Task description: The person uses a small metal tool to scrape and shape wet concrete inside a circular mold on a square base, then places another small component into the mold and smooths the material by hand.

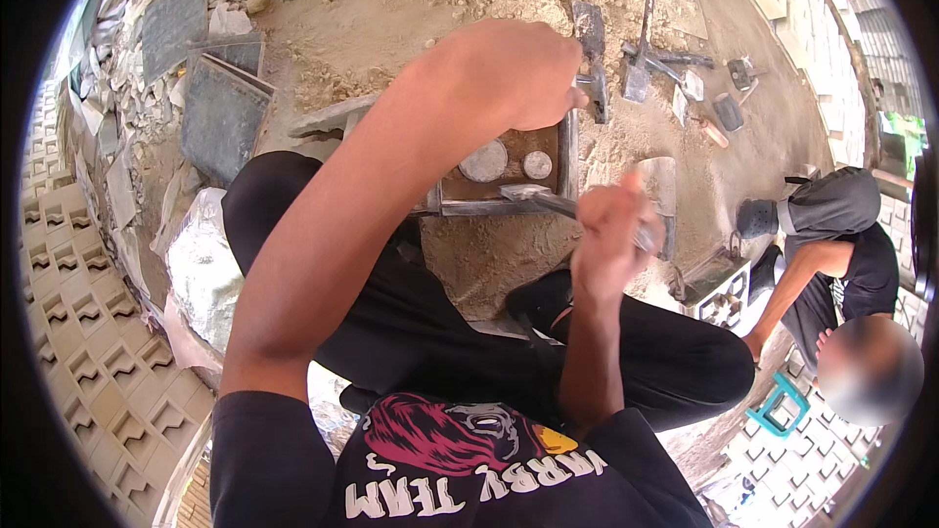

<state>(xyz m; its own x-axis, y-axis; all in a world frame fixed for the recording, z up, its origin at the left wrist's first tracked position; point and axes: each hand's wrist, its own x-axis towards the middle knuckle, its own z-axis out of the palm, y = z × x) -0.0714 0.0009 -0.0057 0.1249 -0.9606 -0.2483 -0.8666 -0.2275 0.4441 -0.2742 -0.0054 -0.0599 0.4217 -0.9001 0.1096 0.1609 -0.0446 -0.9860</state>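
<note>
My left hand (pixel 540 78) reaches across to the far right corner of a rectangular frame (pixel 504 207). Its fingers are curled closed, with a bit of metal showing by the fingertips; what they hold is mostly hidden. A dark flat metal tool (pixel 590 31) lies just beyond them. Inside the frame is packed brown sand (pixel 518 149) with a large pale disc (pixel 483 161) and a smaller one (pixel 537 165). My right hand (pixel 608 235), somewhat blurred, grips a small trowel (pixel 556 202) whose pale tip is over the frame's near edge.
Crossed metal tools (pixel 641 64) lie on the dirt at the far right. Dark slabs (pixel 223 112) and rubble are at left. A pale block (pixel 657 194) stands right of the frame. Another person (pixel 831 264) sits at right, near a teal stool (pixel 780 405).
</note>
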